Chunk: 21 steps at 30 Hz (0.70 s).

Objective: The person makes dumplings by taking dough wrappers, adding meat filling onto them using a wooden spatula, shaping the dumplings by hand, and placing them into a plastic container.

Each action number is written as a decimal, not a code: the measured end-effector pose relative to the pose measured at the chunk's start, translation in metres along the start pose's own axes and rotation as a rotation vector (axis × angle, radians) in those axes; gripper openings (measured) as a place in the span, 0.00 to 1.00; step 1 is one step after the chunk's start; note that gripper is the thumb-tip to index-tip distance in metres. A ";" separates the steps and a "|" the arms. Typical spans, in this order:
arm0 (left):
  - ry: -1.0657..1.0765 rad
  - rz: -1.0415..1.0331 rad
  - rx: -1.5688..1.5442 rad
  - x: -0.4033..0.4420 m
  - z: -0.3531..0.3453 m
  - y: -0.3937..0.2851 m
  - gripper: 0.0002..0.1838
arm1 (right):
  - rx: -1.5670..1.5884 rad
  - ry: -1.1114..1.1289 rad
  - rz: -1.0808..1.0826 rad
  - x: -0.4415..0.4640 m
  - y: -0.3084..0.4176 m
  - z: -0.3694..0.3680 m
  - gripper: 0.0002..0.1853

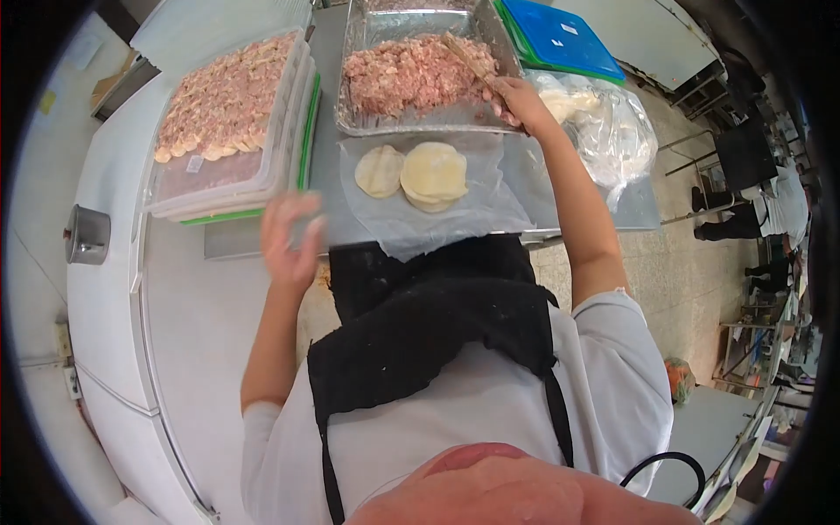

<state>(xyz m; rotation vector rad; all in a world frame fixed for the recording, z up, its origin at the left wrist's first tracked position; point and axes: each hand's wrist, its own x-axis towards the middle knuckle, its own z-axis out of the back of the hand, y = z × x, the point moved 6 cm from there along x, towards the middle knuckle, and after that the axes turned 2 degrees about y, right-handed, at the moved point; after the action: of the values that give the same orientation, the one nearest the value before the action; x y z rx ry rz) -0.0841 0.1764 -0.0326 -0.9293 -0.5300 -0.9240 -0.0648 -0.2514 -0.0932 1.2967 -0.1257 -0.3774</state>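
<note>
**Mince and Dough Rounds Share a Crowded Tabletop**

From my remote post, I hold a wooden stick [464, 54] in my right hand [516, 101], fingers closed around it near the near right corner of a metal tray [420, 129]. The stick slants into the minced meat [394, 74], a grip that seems chosen to spare the fingers the mince. My left hand [291, 236], blurred, is spread with nothing visible in it, beside stacked plastic containers [166, 208]. Directly before me, two piles of dough rounds [435, 171] lie side by side on a plastic sheet [367, 214], which probably shields them from the tabletop [232, 243]. Their spot just below the tray likely puts both within short reach. A clear plastic bag [612, 131] sits to the right, apparently out of the way.
</note>
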 end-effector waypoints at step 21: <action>0.597 0.081 -0.144 0.056 -0.196 -0.007 0.11 | 0.076 0.278 -0.018 -0.001 0.001 -0.011 0.18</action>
<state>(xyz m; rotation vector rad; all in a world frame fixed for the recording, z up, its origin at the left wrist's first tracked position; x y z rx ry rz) -0.0589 -0.0175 -0.0897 -0.7460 0.0829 -1.1148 -0.0617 -0.2407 -0.0950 1.4131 0.1071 -0.2063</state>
